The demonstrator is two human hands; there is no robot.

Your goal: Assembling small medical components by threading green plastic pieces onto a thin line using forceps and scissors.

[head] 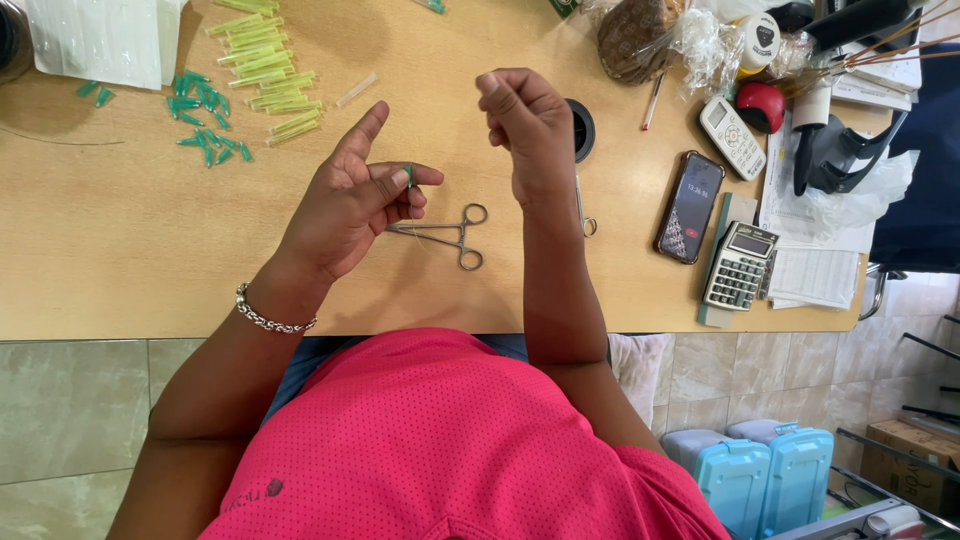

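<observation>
My left hand (350, 205) is raised over the wooden table (120, 260) and pinches a small green piece (408, 176) between thumb and fingers, index finger pointing up. My right hand (528, 125) is held up to the right of it, fingers curled shut; a very fine thread may run between the hands, too thin to be sure. Under the hands lie metal forceps (450, 235) with ring handles. A second metal tool (584, 212) lies partly hidden behind my right wrist.
Several green tubes (265, 60) and small teal caps (205, 115) lie at the back left beside a clear plastic pack (100, 35). On the right lie a black phone (690, 205), two calculators (738, 265) (732, 138), papers (815, 210), bagged items and a black round lid (581, 128).
</observation>
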